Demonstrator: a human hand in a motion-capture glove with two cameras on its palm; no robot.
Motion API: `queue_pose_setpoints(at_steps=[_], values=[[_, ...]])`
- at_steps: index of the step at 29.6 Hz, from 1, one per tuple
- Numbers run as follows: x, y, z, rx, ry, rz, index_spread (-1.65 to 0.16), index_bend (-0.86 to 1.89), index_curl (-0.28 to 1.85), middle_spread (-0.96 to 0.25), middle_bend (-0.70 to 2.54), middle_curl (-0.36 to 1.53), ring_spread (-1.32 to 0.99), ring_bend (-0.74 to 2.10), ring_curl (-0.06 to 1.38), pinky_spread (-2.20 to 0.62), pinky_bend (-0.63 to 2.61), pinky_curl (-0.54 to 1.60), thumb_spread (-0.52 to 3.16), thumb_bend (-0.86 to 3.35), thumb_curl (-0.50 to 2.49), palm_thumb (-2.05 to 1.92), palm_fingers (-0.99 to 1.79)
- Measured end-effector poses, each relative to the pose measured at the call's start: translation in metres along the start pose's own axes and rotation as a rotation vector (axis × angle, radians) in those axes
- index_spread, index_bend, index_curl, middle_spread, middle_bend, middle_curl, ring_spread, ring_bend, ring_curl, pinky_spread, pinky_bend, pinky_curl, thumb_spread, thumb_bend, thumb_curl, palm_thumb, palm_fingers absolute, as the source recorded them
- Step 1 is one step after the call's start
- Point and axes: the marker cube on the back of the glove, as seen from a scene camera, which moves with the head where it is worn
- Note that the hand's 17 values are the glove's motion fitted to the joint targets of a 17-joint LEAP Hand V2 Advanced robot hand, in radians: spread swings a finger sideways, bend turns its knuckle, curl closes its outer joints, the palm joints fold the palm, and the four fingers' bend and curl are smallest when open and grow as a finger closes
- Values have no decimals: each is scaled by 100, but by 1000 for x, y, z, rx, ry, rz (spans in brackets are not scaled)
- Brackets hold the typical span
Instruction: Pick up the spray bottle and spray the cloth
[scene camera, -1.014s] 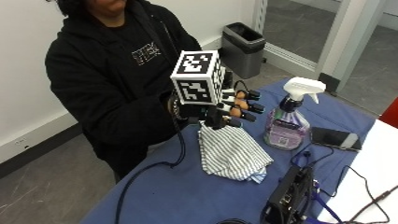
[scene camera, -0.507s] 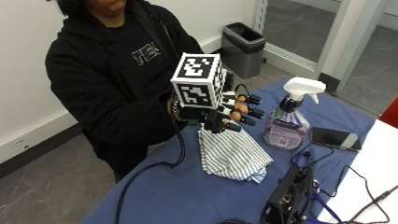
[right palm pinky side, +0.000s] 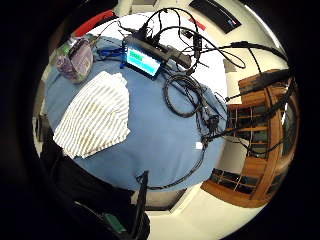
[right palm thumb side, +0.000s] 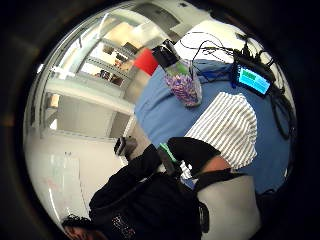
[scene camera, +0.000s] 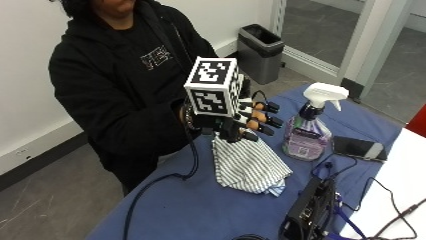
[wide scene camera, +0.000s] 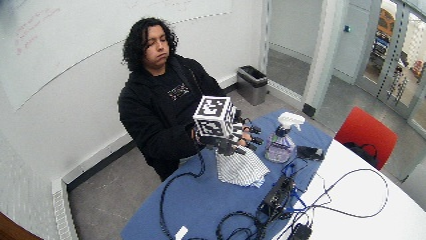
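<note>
Hand (wide scene camera: 234, 140) (fingers spread) above cloth (wide scene camera: 241, 167), beside bottle (wide scene camera: 280, 145).

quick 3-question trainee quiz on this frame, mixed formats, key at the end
1. True or false: the gloved right hand already grips the spray bottle.
2. What lies on the blue tablecloth below the raised hand? A) a striped cloth B) a sponge C) a plate
3. Fill in: the spray bottle has a white trigger head and holds a ____ liquid.

Key:
1. False. The hand hangs in the air above the table with fingers extended and holds nothing; the bottle stands apart from it.
2. A, the striped cloth, crumpled, with the bottle standing beside it.
3. Purple.
</note>
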Motion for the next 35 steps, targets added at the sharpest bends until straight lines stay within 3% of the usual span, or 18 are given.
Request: queue_pose_setpoints(at_steps=[35], values=[[1, -2, -2, -16, -19, 10, -39, 14, 25, 1, 20, 34, 1, 38, 32, 25, 20, 34, 102, -2, 32, 48, 32]])
